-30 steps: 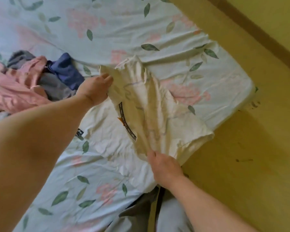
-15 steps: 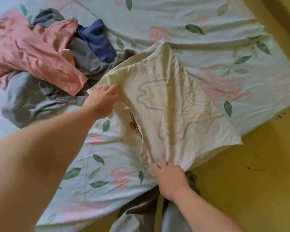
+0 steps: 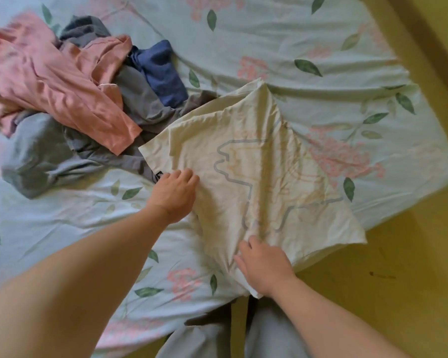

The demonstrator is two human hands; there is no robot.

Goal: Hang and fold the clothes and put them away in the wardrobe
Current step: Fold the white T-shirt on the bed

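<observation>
Two grips are laid flat, fingers straight, on one cream shirt point(image 3: 256, 177): the left grip point(image 3: 175, 196) and the right grip point(image 3: 264, 267). The shirt is spread at the bed's point(image 3: 295, 34) near right corner, with one corner overhanging the edge. One heap of clothes point(image 3: 62, 81) is piled at the left; bare sheet is seen beyond.

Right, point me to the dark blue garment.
In the head view, upper left on the bed: the dark blue garment tops the grey clothes, right of the pink top.

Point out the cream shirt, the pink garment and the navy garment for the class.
cream shirt point(image 3: 256, 156), head view, printed middle.
pink garment point(image 3: 62, 86), head view, crumpled middle.
navy garment point(image 3: 161, 71), head view, exposed fold.
</observation>
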